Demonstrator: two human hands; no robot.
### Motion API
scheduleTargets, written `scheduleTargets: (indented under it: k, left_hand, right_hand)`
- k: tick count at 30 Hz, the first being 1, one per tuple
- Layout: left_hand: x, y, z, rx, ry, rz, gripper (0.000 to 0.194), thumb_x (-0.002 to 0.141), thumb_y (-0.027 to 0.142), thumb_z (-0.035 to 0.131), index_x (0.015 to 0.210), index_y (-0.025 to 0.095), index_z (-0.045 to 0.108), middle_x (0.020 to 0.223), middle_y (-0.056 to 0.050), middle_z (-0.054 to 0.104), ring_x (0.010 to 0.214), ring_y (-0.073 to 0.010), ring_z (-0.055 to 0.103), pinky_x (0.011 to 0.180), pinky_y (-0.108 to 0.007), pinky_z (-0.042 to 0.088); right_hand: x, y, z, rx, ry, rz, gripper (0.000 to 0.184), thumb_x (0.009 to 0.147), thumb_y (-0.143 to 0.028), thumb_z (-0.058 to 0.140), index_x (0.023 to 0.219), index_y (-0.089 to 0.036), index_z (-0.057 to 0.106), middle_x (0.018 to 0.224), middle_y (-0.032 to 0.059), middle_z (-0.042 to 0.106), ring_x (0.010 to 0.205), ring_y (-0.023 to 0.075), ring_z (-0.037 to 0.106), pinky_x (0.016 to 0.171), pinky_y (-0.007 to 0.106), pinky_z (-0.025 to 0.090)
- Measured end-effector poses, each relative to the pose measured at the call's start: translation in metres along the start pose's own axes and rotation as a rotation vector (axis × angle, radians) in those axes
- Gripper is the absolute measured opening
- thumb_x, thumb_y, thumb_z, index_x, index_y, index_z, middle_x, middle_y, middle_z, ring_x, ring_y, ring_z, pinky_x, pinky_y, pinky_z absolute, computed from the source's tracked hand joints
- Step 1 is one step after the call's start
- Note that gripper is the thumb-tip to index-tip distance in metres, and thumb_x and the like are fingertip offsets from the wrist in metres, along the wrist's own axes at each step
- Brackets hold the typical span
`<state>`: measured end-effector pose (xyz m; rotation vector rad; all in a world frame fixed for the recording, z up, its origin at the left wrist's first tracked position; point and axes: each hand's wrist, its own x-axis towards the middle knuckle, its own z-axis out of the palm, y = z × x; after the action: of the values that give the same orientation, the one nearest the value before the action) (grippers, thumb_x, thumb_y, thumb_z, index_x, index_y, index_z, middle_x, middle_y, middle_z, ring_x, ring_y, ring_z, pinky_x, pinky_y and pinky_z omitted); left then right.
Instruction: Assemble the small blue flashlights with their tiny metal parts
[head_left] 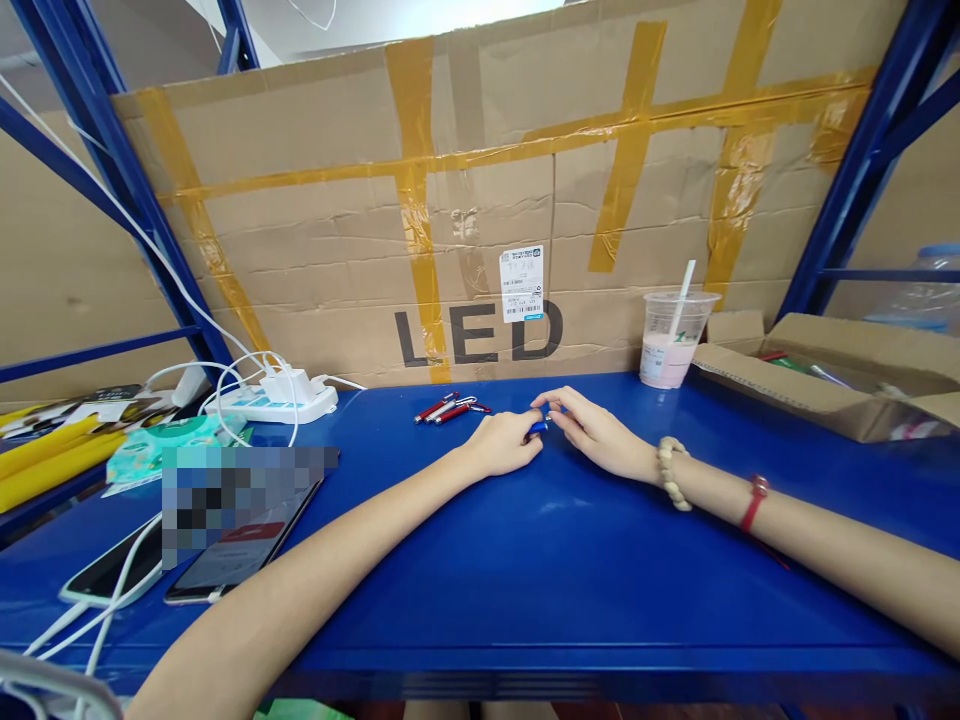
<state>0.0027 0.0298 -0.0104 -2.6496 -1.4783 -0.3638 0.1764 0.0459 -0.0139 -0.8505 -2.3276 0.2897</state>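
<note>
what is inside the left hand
Part of a blue object sticks out of the left hand, toward the right hand; the grip covers the rest, so its full shape cannot be seen.

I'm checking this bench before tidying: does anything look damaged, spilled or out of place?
The large brown cardboard panel at the back looks worn: creased and patched with yellow tape. White cables loop messily over the white power strip at left. No spill shows near the clear plastic cup.
</note>
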Motion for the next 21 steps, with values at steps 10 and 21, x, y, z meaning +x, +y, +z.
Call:
scheduleTargets:
  k: [10,21]
  left_hand:
    - [0.0013,-0.0026,0.0020,0.003,-0.003,0.017,0.023,0.080,0.027,0.037,0.094,0.021,0.054,0.085,-0.004,0.065,0.076,-0.0201,0.062,0.063,-0.028,0.047]
    - [-0.0002,-0.0011,-0.0004,-0.018,0.004,0.023,0.022,0.080,0.026,0.038,0.093,0.020,0.055,0.084,-0.002,0.065,0.075,-0.0180,0.061,0.064,-0.026,0.047]
  right_hand:
    - [0.0028,-0.0050,-0.0019,0.169,-0.067,0.084,0.029,0.085,-0.034,0.038,0.108,-0.018,0.048,0.090,0.0030,0.050,0.061,0.0087,0.048,0.056,0.023,0.043]
    - [0.0023,-0.0006,0.0001,0.235,-0.086,0.102,0.031,0.085,-0.037,0.040,0.109,-0.019,0.047,0.085,0.0009,0.047,0.052,0.0062,0.043,0.053,0.024,0.042]
